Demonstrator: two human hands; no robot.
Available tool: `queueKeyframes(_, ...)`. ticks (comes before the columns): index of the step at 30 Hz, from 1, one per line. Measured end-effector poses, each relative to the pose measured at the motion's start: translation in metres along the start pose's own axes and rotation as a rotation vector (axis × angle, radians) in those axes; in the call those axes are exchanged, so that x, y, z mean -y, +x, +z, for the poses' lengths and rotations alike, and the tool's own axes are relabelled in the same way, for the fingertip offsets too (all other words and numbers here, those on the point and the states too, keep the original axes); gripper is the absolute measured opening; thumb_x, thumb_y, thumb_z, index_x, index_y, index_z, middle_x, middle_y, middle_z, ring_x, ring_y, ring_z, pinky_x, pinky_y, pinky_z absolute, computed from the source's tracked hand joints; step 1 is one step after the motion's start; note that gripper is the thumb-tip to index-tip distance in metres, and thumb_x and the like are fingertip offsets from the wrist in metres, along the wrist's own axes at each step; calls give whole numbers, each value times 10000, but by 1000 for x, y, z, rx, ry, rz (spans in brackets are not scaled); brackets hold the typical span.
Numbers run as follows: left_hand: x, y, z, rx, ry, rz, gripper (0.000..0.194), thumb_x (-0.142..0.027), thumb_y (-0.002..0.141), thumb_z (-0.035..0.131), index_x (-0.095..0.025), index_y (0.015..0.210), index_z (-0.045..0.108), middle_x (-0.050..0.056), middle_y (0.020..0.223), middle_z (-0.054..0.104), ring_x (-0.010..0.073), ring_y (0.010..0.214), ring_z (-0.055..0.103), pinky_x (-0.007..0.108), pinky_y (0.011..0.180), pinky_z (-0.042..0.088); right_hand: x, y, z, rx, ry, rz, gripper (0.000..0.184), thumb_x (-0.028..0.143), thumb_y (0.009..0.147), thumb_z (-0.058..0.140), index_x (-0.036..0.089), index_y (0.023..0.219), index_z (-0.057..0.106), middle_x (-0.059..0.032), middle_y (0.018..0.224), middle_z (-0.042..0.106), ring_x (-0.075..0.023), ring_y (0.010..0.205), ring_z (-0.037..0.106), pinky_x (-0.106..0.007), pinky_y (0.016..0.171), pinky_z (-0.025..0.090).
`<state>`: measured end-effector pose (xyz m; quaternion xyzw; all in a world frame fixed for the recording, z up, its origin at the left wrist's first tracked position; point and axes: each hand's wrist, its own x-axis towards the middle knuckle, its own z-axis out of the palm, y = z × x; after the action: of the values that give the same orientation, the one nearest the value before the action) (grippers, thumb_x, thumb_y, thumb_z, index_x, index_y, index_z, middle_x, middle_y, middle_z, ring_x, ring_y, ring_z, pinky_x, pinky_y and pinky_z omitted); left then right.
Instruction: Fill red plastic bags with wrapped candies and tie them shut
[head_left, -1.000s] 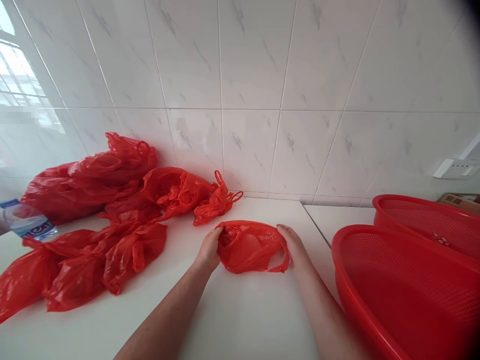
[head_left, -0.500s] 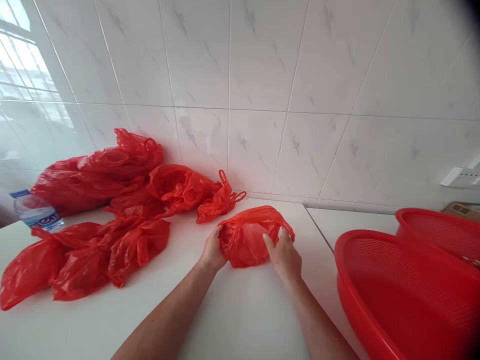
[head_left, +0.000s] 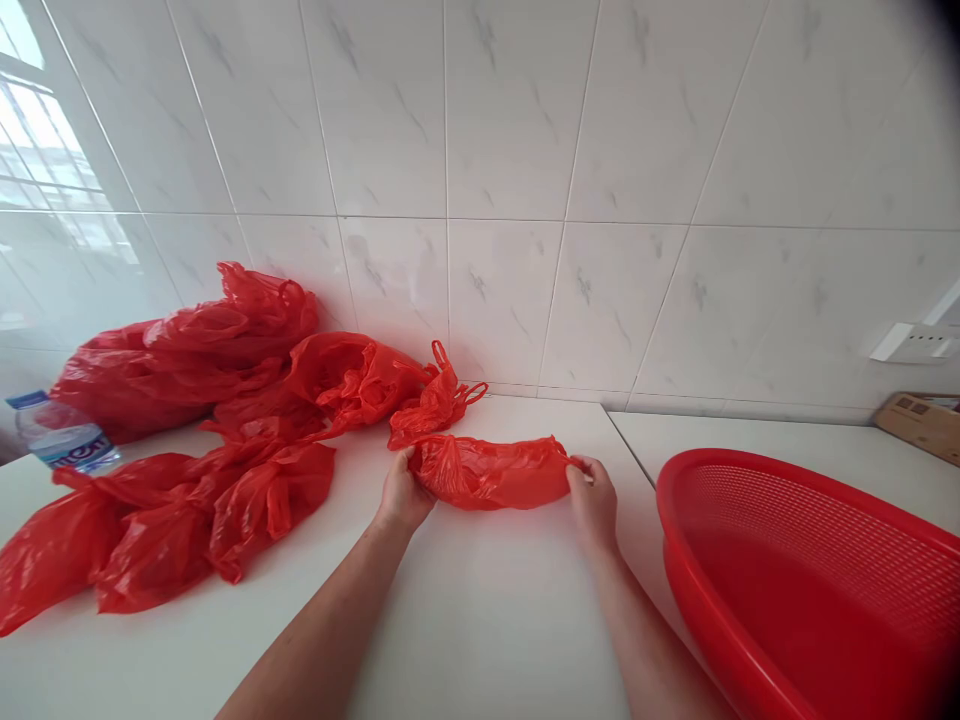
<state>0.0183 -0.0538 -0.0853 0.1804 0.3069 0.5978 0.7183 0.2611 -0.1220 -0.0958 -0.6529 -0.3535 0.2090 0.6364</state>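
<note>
Two bare hands stretch one red plastic bag (head_left: pixel 499 478) between them, just below the middle of the frame, over the white bench (head_left: pixel 510 620). The fingers of the left hand (head_left: pixel 405 492) are closed on the bag's left end (some of them are hidden behind the film), and those of the right hand (head_left: pixel 595 500) pinch its right end.

Close behind the left hand, a small knotted bag (head_left: pixel 431 405) with two loops stands in the way of the space toward the tiled wall (head_left: pixel 510 300); whether it touches the held bag, I cannot tell. An open-mouthed bag (head_left: pixel 360 375) lies next to it, then a large red heap (head_left: pixel 187 360) against the wall at middle left. More crumpled red bags (head_left: pixel 172 530) spread across the lower left, with a clear bottle (head_left: pixel 64 435) near the left edge, blue cap upward.

One big red basket (head_left: pixel 750 500) fills the lower right, near the right forearm. Beyond it, a cardboard box (head_left: pixel 919 425) sits at the right edge, below a white wall socket (head_left: pixel 911 343).
</note>
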Motion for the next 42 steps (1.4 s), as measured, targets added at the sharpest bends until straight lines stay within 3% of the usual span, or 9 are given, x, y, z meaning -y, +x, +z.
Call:
queueKeyframes(3,10,-5,3,42,68,-34,172,-283,782,496,-175,846,613,30,777,675,158,652,640,270,599,507,17,-17,9,-89,-269,-438,283,299,774,523,189,1021,607,-111,1200,515,-248,1060,488,-357,872,404)
queueKeyframes(6,22,-14,9,103,150,-62,213,-302,757,530,-157,871,637,70,814,685,198,677,651,306,599,507,23,-34,25,145,-569,-737,226,200,856,421,195,924,636,-95,1011,600,-224,999,525,-358,902,383)
queueKeyframes(10,18,-21,17,144,227,1,224,-311,722,569,-153,860,647,91,832,689,233,750,656,329,655,510,9,-41,37,434,-846,-552,267,205,781,540,203,1025,645,-95,1026,620,-251,995,542,-362,861,392)
queueKeyframes(18,-27,-36,32,2,354,447,191,-324,775,566,-241,944,593,14,939,629,170,872,578,259,763,454,6,-37,28,556,-788,-373,377,306,721,607,265,1095,630,-65,1110,618,-265,1034,541,-356,850,399)
queueKeyframes(20,-22,-55,42,39,562,672,216,-282,738,643,-262,952,613,14,998,620,185,975,549,269,869,419,11,-39,30,512,-827,-412,318,297,706,628,234,1016,657,-84,1106,617,-281,1052,531,-375,889,373)
queueKeyframes(25,7,-80,53,583,1496,893,187,-172,726,634,-247,894,666,98,1174,609,329,1230,432,533,1097,181,18,-42,31,497,-793,-337,287,313,867,446,247,1105,592,-66,805,663,-216,742,613,-322,684,406)
queueKeyframes(30,22,-58,20,276,2039,902,595,-3,626,582,-256,1165,559,135,1484,292,395,1398,103,690,1025,111,15,-19,9,355,-508,-68,272,366,803,541,225,1033,583,-78,822,681,-230,748,630,-319,646,407)
queueKeyframes(35,26,-54,-2,317,1684,534,680,-100,675,569,-304,1312,449,113,1465,300,339,1302,359,464,937,418,7,3,-18,374,-485,60,198,399,782,533,223,706,580,3,494,587,-164,459,544,-280,513,379)
queueKeyframes(42,42,-62,3,237,1154,446,667,-213,680,662,-273,1315,470,71,1352,463,264,1231,442,337,980,388,16,-22,6,320,-699,-271,166,363,818,529,251,901,620,-49,810,650,-209,764,596,-309,668,388)
